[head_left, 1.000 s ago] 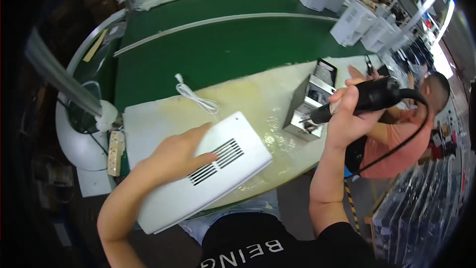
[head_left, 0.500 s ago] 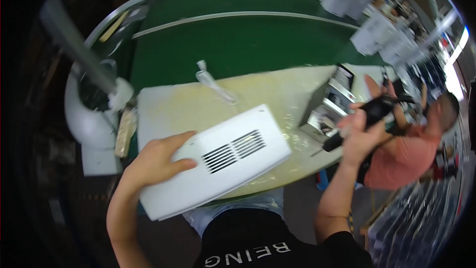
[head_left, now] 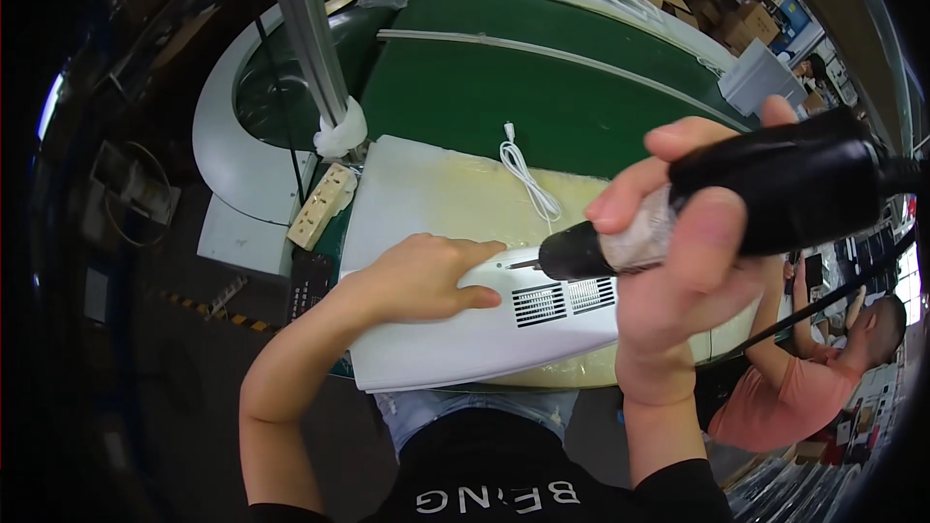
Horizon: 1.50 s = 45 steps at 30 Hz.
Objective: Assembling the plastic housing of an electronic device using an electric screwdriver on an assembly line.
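Note:
A long white appliance housing with two sets of dark slotted vents lies across the near side of the padded table. My left hand grips its far edge, thumb on the top face and index finger stretched along the rim; the other fingers are hidden. In my right hand is a black electric screwdriver with clear wrap around its neck and a cord at its back. Its thin bit points left, close to a small hole near my left fingertips; whether it touches is hard to tell. Beyond the housing lies a coiled white cable.
A green conveyor belt with a metal rail runs behind the table. At the left stand a metal post and a power strip. A co-worker in a salmon shirt is at the right. White units stand at the far right.
The screwdriver has come leftward over the housing, its bit now near my left fingers. The housing has turned to lie straighter along the table. My view has swung left.

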Available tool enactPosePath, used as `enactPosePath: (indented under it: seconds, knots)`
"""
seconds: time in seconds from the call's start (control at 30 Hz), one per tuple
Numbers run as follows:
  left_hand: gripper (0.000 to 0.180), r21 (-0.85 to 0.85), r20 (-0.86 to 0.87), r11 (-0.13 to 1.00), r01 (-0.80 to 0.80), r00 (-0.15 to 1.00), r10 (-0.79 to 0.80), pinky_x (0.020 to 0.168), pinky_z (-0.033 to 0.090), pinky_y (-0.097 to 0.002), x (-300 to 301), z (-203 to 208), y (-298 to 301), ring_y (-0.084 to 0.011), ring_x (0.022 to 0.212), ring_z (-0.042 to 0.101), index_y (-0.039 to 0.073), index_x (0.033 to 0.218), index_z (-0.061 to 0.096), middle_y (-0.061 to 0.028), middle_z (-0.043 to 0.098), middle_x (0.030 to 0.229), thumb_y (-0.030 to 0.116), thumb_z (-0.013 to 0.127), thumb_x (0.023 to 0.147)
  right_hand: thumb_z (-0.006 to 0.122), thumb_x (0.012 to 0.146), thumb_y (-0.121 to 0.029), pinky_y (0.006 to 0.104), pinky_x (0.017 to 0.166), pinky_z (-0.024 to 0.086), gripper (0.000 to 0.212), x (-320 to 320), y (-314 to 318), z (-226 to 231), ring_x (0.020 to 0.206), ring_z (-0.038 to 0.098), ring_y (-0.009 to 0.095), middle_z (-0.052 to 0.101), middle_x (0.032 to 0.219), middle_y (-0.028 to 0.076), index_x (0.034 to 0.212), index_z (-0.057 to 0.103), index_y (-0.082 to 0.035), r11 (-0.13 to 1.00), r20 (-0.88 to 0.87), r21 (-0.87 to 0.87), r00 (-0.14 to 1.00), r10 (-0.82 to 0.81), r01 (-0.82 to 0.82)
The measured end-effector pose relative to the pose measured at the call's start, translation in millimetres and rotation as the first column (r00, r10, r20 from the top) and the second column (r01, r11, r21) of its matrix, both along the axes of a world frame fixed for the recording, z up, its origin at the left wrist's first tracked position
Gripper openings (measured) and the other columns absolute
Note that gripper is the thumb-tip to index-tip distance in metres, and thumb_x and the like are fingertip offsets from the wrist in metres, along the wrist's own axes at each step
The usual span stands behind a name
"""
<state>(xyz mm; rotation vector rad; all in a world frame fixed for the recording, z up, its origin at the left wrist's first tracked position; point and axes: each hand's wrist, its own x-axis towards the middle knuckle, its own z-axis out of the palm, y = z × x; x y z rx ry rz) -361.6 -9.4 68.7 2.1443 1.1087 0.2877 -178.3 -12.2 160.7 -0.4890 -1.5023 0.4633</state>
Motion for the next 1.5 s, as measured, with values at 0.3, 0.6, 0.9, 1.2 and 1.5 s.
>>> enactPosePath:
  seconds: [0.3, 0.6, 0.9, 1.2, 1.5]
  knots:
    - [0.058, -0.034, -0.091, 0.999, 0.037, 0.995, -0.04, 0.085, 0.047, -0.0428, -3, 1, 4, -0.0364, 0.094, 0.062, 0.002, 0.129, 0.05, -0.0204, 0.064, 0.107, 0.038, 0.061, 0.085, 0.058, 0.088, -0.015, 0.0281, 0.059, 0.051, 0.068, -24, 10, -26, 0.063, 0.058, 0.015, 0.058, 0.095, 0.013, 0.141, 0.018, 0.001, 0.984, 0.062, -0.126, 0.989, 0.135, -0.126]
    - [0.058, -0.014, -0.132, 0.997, 0.076, 0.988, -0.077, 0.084, 0.048, -0.0422, -4, 4, 6, -0.036, 0.094, 0.062, -0.001, 0.128, 0.05, -0.0193, 0.063, 0.11, 0.038, 0.06, 0.086, 0.062, 0.088, -0.018, 0.0249, 0.057, 0.047, 0.07, -40, 30, -39, 0.06, 0.056, 0.013, 0.059, 0.09, 0.012, 0.142, 0.02, 0.001, 0.984, 0.048, -0.061, 0.984, 0.169, -0.166]
    - [0.057, 0.013, -0.143, 0.998, 0.068, 0.988, -0.066, 0.083, 0.048, -0.0415, -3, 2, 6, -0.0358, 0.093, 0.063, -0.001, 0.126, 0.052, -0.0189, 0.064, 0.108, 0.038, 0.06, 0.085, 0.062, 0.088, -0.018, 0.0238, 0.053, 0.045, 0.07, -35, 31, -47, 0.06, 0.056, 0.013, 0.06, 0.091, 0.013, 0.142, 0.02, -0.001, 0.985, 0.043, -0.043, 0.985, 0.167, -0.165]
    - [0.042, 0.334, 0.098, 0.933, -0.136, 0.989, 0.109, 0.085, 0.049, -0.0397, -24, -5, -15, -0.0332, 0.096, 0.062, 0.001, 0.113, 0.061, -0.0181, 0.064, 0.107, 0.026, 0.069, 0.08, 0.053, 0.092, -0.04, 0.0365, 0.058, 0.053, 0.062, 56, -16, -3, 0.058, 0.054, 0.017, 0.059, 0.099, 0.017, 0.134, 0.028, -0.002, 0.972, -0.063, 0.062, 0.973, -0.221, 0.225]
    - [0.049, -0.661, 0.751, 0.725, -0.197, -0.176, 0.637, 0.073, 0.043, -0.03, -71, -131, -68, -0.0147, 0.074, 0.05, 0.009, 0.079, 0.045, -0.0025, 0.05, 0.076, 0.049, 0.025, 0.1, 0.053, 0.093, -0.013, 0.0258, 0.056, 0.047, 0.022, 235, -19, -99, 0.056, 0.055, 0.012, 0.058, 0.069, 0.008, 0.103, 0.044, 0.003, 0.473, -0.159, -0.103, 0.455, -0.876, 0.875]
